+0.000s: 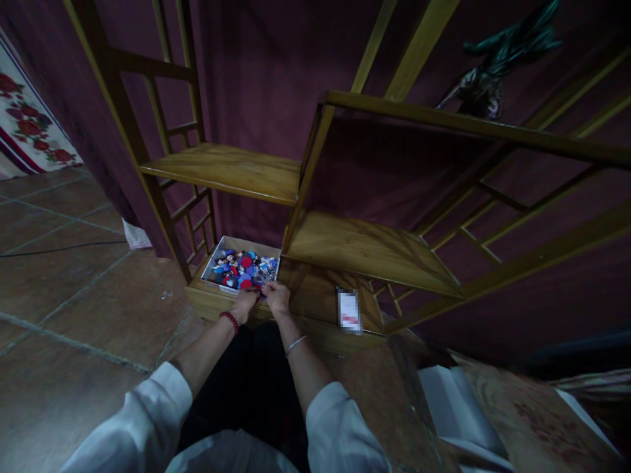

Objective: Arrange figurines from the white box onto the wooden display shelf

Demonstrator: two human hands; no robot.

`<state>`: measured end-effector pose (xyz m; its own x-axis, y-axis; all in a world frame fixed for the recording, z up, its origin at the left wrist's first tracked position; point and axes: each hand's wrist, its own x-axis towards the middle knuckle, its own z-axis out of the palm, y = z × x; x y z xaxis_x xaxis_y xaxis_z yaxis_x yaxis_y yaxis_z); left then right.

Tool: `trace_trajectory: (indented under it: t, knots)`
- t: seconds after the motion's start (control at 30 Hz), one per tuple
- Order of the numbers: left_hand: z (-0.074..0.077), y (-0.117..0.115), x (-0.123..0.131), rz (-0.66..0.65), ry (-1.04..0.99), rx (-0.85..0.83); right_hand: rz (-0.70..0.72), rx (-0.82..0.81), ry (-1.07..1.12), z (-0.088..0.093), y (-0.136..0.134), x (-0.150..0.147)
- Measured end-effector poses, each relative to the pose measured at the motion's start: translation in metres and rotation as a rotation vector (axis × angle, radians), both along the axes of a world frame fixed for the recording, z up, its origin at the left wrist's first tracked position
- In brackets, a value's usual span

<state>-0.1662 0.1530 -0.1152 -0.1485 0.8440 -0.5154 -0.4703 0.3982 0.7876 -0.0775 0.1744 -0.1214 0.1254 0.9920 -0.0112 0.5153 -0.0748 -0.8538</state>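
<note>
A shallow white box (pixel 211 281) stands on the bottom shelf, filled with several small colourful figurines (pixel 245 266) in blue, red, white and black. At its front edge my left hand (pixel 245 303), with a red beaded bracelet on the wrist, has its fingers closed. Close beside it is my right hand (pixel 277 297), also with closed fingers and a thin bracelet on the wrist. The fingertips of both hands meet around something small with a bit of red and dark colour. Its kind is hidden by the fingers.
The wooden shelf unit (pixel 227 167) has a middle board (pixel 365 246) right of the box. A blurred white item with red marks (pixel 350 312) lies on the lower shelf. A dark sculpture (pixel 488 79) stands high at right. White foam-like packaging (pixel 458 407) and a brown box lie at lower right.
</note>
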Motion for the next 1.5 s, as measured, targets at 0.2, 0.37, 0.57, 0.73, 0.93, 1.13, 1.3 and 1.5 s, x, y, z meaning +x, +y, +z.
trace_trajectory:
  t: [0.2,0.37,0.57,0.73,0.93,1.13,1.3,1.5]
  knots:
    - [0.013,0.002,0.002,0.033,-0.084,-0.012,0.005,-0.005,-0.010,0.001,0.000,-0.002]
    - [0.019,0.005,0.001,0.068,-0.154,-0.051,0.012,-0.010,-0.016,0.009,-0.003,-0.003]
    - [0.026,0.007,0.002,0.112,-0.195,-0.083,0.071,0.048,-0.067,0.029,-0.014,-0.003]
    - [0.034,0.008,0.005,0.119,-0.245,-0.062,0.117,0.100,-0.118,0.036,-0.025,-0.005]
    - [0.044,0.007,0.003,0.132,-0.286,-0.066,0.162,0.209,-0.102,0.042,-0.038,-0.007]
    - [0.044,0.004,-0.002,0.091,-0.389,-0.058,0.210,0.286,-0.125,0.056,-0.053,-0.005]
    - [0.046,0.000,-0.005,0.069,-0.424,-0.047,0.242,0.318,-0.165,0.060,-0.063,-0.003]
    - [0.052,-0.005,-0.012,0.065,-0.413,-0.017,0.267,0.348,-0.180,0.057,-0.070,-0.005]
